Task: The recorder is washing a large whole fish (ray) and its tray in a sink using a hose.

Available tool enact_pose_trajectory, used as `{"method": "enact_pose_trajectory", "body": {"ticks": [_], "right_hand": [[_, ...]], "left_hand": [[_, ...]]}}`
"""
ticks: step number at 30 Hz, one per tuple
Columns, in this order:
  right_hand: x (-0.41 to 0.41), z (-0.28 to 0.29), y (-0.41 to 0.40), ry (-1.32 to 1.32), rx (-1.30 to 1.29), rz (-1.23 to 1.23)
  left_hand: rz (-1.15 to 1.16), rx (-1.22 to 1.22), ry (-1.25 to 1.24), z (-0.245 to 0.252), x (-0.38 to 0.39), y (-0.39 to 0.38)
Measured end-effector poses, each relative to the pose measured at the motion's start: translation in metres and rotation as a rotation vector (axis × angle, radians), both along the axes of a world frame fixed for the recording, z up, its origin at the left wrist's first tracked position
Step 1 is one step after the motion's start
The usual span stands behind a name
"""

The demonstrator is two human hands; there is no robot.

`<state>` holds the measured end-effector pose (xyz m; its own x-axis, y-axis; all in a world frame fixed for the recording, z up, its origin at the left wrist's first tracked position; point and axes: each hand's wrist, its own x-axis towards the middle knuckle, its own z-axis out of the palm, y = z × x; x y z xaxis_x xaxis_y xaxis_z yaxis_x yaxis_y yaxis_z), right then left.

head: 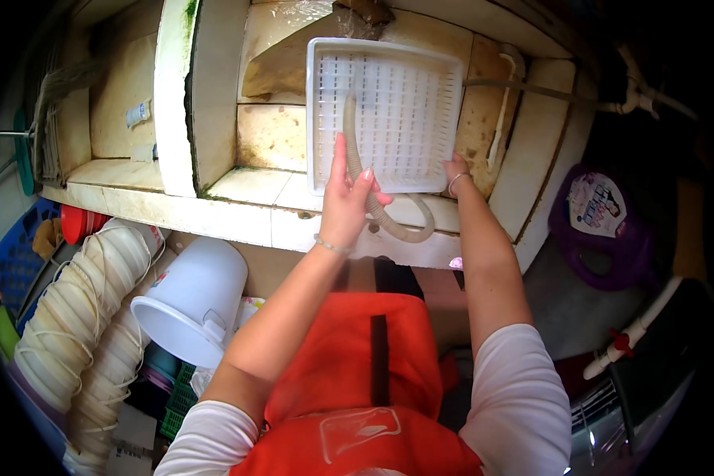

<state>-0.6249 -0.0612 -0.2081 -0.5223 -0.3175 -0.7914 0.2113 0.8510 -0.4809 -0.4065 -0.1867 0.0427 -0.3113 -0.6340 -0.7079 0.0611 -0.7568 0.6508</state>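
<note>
My left hand (pixel 348 199) is closed around a ribbed beige hose (pixel 350 128), whose open end points away from me over a white plastic basket (pixel 416 113). A loop of the hose hangs below the hand and curves back up behind the basket's near edge. With my right hand (pixel 456 169) I grip the near right corner of the basket; most of its fingers are hidden behind the rim. The slotted basket is tilted up above a tiled sink basin (pixel 271 137). Water splashes (pixel 351 22) beyond its far rim.
A tiled divider (pixel 175 95) separates this basin from another on the left. At lower left are a white bucket (pixel 193 297) on its side and tied stacks of white tubs (pixel 80 315). A purple bottle (pixel 598 229) and a pipe with a red valve (pixel 622 343) are at right.
</note>
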Motion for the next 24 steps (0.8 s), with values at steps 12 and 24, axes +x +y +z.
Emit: {"method": "enact_pose_trajectory", "body": {"ticks": [12, 24], "right_hand": [[-0.061, 0.199, -0.07, 0.232, -0.531, 0.068], [0.034, 0.235, -0.09, 1.267, -0.323, 1.198]], "left_hand": [[-0.183, 0.06, 0.069, 0.045, -0.011, 0.021], [-0.409, -0.287, -0.2, 0.1, 0.005, 0.029]]}}
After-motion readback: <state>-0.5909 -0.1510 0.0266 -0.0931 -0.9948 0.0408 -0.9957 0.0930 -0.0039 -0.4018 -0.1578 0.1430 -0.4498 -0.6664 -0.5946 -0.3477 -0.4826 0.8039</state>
